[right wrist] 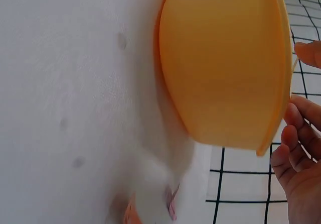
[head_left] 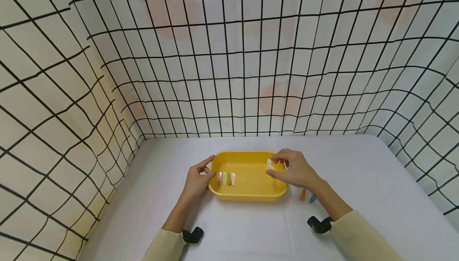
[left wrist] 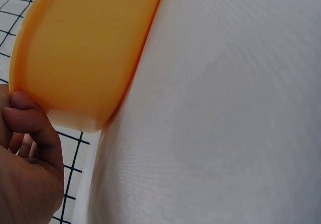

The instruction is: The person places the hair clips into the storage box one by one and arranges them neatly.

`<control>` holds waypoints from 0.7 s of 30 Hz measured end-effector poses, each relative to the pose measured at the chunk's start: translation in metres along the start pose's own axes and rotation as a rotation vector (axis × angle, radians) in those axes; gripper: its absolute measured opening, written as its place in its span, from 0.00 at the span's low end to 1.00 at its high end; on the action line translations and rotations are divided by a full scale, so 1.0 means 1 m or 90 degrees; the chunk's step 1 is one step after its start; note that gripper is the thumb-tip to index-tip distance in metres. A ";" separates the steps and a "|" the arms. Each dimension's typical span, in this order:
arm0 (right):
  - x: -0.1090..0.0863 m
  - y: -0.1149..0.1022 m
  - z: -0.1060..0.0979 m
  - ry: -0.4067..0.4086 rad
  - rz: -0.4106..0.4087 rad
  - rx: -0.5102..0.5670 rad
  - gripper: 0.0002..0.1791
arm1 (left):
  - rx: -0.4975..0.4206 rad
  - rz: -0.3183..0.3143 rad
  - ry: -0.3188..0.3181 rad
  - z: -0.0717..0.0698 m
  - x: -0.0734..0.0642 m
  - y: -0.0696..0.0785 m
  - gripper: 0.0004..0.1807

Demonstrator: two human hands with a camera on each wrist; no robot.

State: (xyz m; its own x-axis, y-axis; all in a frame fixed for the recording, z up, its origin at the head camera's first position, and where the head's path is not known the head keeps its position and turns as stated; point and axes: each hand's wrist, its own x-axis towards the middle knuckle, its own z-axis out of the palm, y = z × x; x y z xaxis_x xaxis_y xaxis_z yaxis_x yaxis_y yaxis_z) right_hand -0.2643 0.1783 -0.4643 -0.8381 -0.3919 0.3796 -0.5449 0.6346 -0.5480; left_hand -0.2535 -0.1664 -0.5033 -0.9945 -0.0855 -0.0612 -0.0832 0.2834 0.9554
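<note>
A yellow tray (head_left: 247, 198) sits on the white-covered table. My left hand (head_left: 197, 179) grips its left end, thumb and fingers at the rim; the left wrist view shows that hand (left wrist: 35, 153) against the tray wall (left wrist: 85, 48). Over the tray's right part, my right hand (head_left: 295, 169) pinches a white snap hair clip (head_left: 269, 164) between thumb and fingers. In the right wrist view the tray (right wrist: 225, 68) hides most of that clip. Several hair clips lie in a row at the tray's left: pink (head_left: 220, 178), green (head_left: 225, 178), orange (head_left: 229, 179) and white (head_left: 233, 179).
Right of the tray, partly beneath my right forearm, an orange clip (head_left: 303, 194) and a blue clip (head_left: 313, 198) lie on the table (head_left: 251, 233). A pinkish clip (right wrist: 172, 202) shows in the right wrist view. Black wire grid (head_left: 244, 73) stands behind and at both sides.
</note>
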 end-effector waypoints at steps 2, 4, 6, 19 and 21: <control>0.005 -0.003 0.006 -0.015 0.002 0.013 0.21 | 0.000 -0.001 0.000 0.000 0.000 0.000 0.34; 0.010 -0.007 0.011 -0.028 0.002 0.021 0.21 | -0.001 -0.002 -0.001 0.000 0.000 0.000 0.34; 0.015 -0.010 0.017 -0.038 -0.002 0.025 0.21 | -0.003 -0.004 -0.001 0.000 0.000 0.000 0.34; 0.031 -0.027 0.046 -0.119 0.032 0.011 0.23 | -0.011 0.017 -0.007 0.000 0.001 -0.002 0.34; 0.033 -0.029 0.048 -0.123 0.029 0.003 0.23 | -0.012 0.024 -0.007 0.000 0.001 -0.003 0.34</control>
State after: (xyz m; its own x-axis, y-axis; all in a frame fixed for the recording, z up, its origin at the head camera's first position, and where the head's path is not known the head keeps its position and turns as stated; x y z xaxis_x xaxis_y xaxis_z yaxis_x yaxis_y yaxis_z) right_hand -0.2774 0.1154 -0.4720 -0.8507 -0.4840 0.2049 -0.5066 0.6513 -0.5649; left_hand -0.2538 -0.1673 -0.5061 -0.9975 -0.0642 -0.0288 -0.0450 0.2682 0.9623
